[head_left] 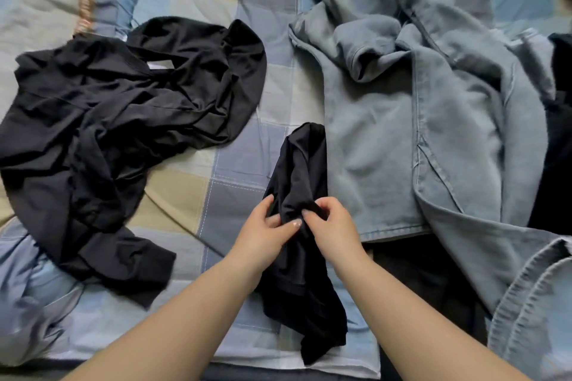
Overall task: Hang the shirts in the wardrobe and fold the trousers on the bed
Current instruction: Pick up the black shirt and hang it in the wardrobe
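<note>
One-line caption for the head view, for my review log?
Both hands, left hand and right hand, pinch a small black garment over the checked bedsheet, between crumpled black clothing and a blue denim garment.

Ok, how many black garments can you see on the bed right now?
3, maybe more. A crumpled black garment lies at left; a small black piece is pinched by both hands at centre; a dark garment sits at the right edge, partly under the blue denim shirt.

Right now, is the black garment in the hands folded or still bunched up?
Bunched, not folded. The black garment hangs crumpled, pinched by the left hand and right hand above the bed.
</note>
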### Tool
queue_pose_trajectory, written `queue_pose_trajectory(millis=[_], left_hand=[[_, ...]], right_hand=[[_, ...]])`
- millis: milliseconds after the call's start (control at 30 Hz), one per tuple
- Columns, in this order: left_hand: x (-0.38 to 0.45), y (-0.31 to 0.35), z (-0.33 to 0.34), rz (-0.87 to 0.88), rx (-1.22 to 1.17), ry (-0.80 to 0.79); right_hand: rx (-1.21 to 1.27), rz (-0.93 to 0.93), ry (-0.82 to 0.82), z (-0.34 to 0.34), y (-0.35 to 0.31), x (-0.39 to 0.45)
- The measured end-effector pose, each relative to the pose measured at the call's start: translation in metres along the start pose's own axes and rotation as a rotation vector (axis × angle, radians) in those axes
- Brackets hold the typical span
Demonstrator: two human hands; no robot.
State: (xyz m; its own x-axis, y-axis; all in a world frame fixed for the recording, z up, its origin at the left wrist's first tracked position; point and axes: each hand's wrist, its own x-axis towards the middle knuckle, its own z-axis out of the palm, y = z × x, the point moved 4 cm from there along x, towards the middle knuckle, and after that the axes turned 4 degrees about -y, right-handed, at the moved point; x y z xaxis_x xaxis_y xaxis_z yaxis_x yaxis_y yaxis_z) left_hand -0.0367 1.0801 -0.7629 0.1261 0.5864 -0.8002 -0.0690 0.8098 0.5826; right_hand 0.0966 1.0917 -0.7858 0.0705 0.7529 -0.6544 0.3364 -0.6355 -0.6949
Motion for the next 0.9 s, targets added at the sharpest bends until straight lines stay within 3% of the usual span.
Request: queue_pose_trajectory(millis=[167,367,467,600,700,800,900], left_hand=[[-0.036,0.023,0.001,-0.036,-0.129,-0.022],[-0.101,0.071,0.0,0.006,0.078,-0.104],[-0.139,0.101,0.003,0.043,0.15,-0.143],[-0.195,0.138,0.01,0.112,0.246,-0.2],[-0.247,0.154,0.022,0.128,0.373,-0.283],[-0.292,0.155,0.037,0.145,0.562,-0.369],[-0.326,0.156,0.045,0.206,0.712,-0.329]], right_hand=[[0.052,-0.114,-0.061,-0.001,-0.035,-0.052],[0.014,-0.233,-0.225,-0.01,-0.083,-0.127],[0.191,-0.208,-0.316,-0.023,-0.104,-0.154],[0.56,0.037,-0.221,-0.05,-0.113,-0.174],[0.833,0.228,-0.246,-0.068,-0.122,-0.193],[1.014,0.184,-0.22,-0.081,-0.146,-0.21],[0.923,-0.008,-0.13,-0.095,-0.176,-0.235]])
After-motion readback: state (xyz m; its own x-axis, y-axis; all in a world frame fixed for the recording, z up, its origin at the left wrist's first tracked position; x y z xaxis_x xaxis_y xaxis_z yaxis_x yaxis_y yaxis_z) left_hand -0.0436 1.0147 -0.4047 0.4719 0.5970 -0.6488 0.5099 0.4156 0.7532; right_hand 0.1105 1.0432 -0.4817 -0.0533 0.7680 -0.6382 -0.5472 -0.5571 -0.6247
